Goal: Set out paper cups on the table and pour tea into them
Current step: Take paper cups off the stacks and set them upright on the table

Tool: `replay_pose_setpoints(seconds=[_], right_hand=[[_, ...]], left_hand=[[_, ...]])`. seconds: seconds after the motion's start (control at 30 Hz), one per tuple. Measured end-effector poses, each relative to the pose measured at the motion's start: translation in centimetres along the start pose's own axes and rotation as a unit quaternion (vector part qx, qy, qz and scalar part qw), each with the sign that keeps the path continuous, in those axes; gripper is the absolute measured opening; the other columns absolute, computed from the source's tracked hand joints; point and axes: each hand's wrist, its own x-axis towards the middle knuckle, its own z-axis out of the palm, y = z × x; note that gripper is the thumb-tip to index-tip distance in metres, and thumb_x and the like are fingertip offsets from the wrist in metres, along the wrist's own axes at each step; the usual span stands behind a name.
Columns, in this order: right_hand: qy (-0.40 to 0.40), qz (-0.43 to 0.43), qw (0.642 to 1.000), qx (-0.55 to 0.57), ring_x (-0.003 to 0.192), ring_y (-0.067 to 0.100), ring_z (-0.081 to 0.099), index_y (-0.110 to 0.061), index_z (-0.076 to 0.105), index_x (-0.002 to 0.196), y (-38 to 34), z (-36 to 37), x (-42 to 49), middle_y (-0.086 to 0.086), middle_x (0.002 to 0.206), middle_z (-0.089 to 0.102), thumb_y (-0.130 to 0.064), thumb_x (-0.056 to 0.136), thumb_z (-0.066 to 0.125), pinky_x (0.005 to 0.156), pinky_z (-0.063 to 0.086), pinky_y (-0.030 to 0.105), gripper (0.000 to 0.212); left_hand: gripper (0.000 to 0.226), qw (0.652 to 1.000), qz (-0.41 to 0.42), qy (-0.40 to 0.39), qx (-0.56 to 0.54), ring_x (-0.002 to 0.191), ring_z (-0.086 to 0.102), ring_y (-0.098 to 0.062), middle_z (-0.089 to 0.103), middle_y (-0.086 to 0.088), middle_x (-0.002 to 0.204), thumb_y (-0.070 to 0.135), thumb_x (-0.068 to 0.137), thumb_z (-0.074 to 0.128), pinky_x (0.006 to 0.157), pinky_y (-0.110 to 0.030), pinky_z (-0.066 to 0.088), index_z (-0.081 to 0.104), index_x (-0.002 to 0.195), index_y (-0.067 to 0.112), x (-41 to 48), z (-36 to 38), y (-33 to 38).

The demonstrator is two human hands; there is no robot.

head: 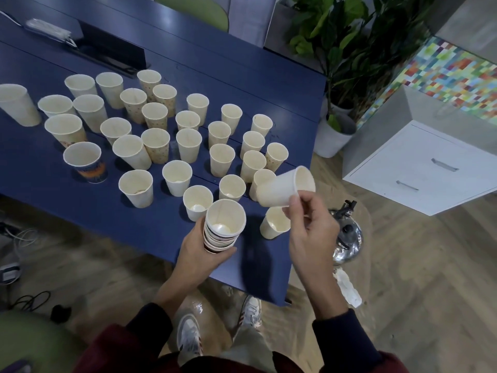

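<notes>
I see dozens of paper cups (188, 145) standing upright across the blue table (242, 76). Near its front edge my left hand (199, 254) wraps around a nested stack of cups (224, 224). Just right of it, my right hand (309, 227) pinches a single cup (285, 188), tipped sideways above the table. A steel kettle (347, 238) sits beyond the corner.

A potted plant (347, 49) is positioned beside a white drawer cabinet (419, 168) on a wooden floor (430, 265); a green chair (193, 9) is located at the far side.

cream paper cups (188, 145), navy table (242, 84), orange-blue printed cup (86, 162)
</notes>
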Motion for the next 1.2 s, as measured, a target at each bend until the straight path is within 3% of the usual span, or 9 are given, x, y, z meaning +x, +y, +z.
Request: replay_pose_setpoints(seconds=[0.1, 0.2, 0.4, 0.5, 0.6, 0.73, 0.93, 1.1, 1.2], right_hand=[[-0.077, 0.034, 0.994, -0.074, 0.078, 0.017, 0.067, -0.021, 0.068, 0.099, 3.0, 1.3, -0.4, -0.005, 0.084, 0.071, -0.029, 0.097, 0.057, 0.073, 0.055, 0.042, 0.013], [-0.199, 0.035, 0.966, -0.161, 0.085, 0.022, 0.066, -0.015, 0.069, 0.105, 4.7, 3.2, -1.1, 0.002, 0.095, 0.073, -0.021, 0.099, 0.059, 0.076, 0.051, 0.037, 0.014], [-0.357, 0.031, 0.903, -0.239, 0.104, 0.034, 0.063, -0.007, 0.067, 0.117, 6.6, 6.3, -1.7, 0.015, 0.118, 0.069, -0.014, 0.099, 0.056, 0.087, 0.048, 0.038, 0.022], [-0.351, 0.027, 0.906, -0.237, 0.110, 0.031, 0.063, -0.010, 0.064, 0.127, 6.9, 6.8, -1.5, 0.012, 0.125, 0.067, -0.017, 0.098, 0.058, 0.093, 0.050, 0.039, 0.030], [-0.252, 0.017, 0.951, -0.179, 0.105, 0.020, 0.063, -0.016, 0.064, 0.125, 5.7, 6.4, -1.0, 0.001, 0.122, 0.068, -0.026, 0.099, 0.059, 0.091, 0.052, 0.039, 0.028], [-0.143, -0.038, 0.987, -0.054, 0.091, 0.008, 0.063, -0.019, 0.068, 0.118, 0.8, 4.9, 0.7, -0.007, 0.107, 0.069, -0.033, 0.101, 0.059, 0.077, 0.049, 0.021, 0.024], [-0.173, -0.100, 0.980, -0.026, 0.073, 0.003, 0.060, -0.018, 0.072, 0.104, -2.1, 3.1, 4.0, -0.014, 0.086, 0.068, -0.021, 0.099, 0.062, 0.067, 0.039, 0.011, 0.011], [-0.200, 0.013, 0.978, 0.051, 0.068, 0.013, 0.063, -0.022, 0.070, 0.088, -0.9, 1.5, 7.4, -0.007, 0.076, 0.070, -0.026, 0.095, 0.065, 0.065, 0.053, 0.038, 0.009], [-0.209, 0.075, 0.970, 0.097, 0.067, 0.010, 0.059, -0.023, 0.071, 0.081, -0.3, 0.8, 9.5, -0.006, 0.075, 0.070, -0.024, 0.092, 0.068, 0.064, 0.047, 0.033, 0.011]], left_hand=[[0.074, 1.000, -0.010, 0.020, -0.016, 0.103, 0.061, -0.011, 0.064, 0.013, 0.113, 0.018, 0.067, 0.092, 0.086, -0.020, 0.045, 0.046, 0.123, 0.034, 0.1, -0.6, 0.3], [0.075, 0.999, -0.005, 0.048, -0.023, 0.107, 0.062, -0.016, 0.064, 0.008, 0.118, 0.020, 0.066, 0.092, 0.087, -0.026, 0.046, 0.047, 0.124, 0.030, 0.5, -1.5, 0.6], [0.076, 0.998, -0.008, 0.045, -0.032, 0.111, 0.063, -0.008, 0.066, 0.015, 0.121, 0.039, 0.063, 0.093, 0.096, -0.033, 0.053, 0.051, 0.126, 0.031, 0.3, -3.0, 0.8], [0.069, 0.998, -0.005, 0.034, -0.053, 0.108, 0.065, -0.004, 0.068, 0.018, 0.116, 0.038, 0.066, 0.092, 0.094, -0.035, 0.055, 0.054, 0.124, 0.033, 0.0, -3.7, 1.0], [0.062, 0.998, 0.000, 0.016, -0.060, 0.104, 0.066, -0.002, 0.070, 0.020, 0.112, 0.034, 0.069, 0.090, 0.092, -0.034, 0.056, 0.055, 0.121, 0.034, 0.1, -4.1, 1.7], [0.072, 0.998, 0.022, -0.019, -0.055, 0.107, 0.066, -0.001, 0.068, 0.020, 0.117, 0.031, 0.073, 0.088, 0.094, -0.036, 0.055, 0.048, 0.131, 0.042, 1.0, -4.0, 3.2], [0.100, 0.990, 0.078, -0.116, -0.029, 0.117, 0.061, 0.000, 0.062, 0.024, 0.128, 0.022, 0.076, 0.085, 0.100, -0.032, 0.052, 0.025, 0.152, 0.047, 3.6, -2.4, 7.0], [0.109, 0.984, 0.094, -0.150, 0.020, 0.111, 0.064, -0.002, 0.066, 0.018, 0.124, 0.036, 0.069, 0.084, 0.097, -0.038, 0.053, 0.014, 0.150, 0.058, 6.1, -0.9, 9.4], [0.103, 0.980, 0.103, -0.163, 0.041, 0.111, 0.064, -0.006, 0.066, 0.015, 0.124, 0.048, 0.064, 0.078, 0.096, -0.043, 0.053, 0.018, 0.147, 0.062, 7.6, -0.5, 10.5]])
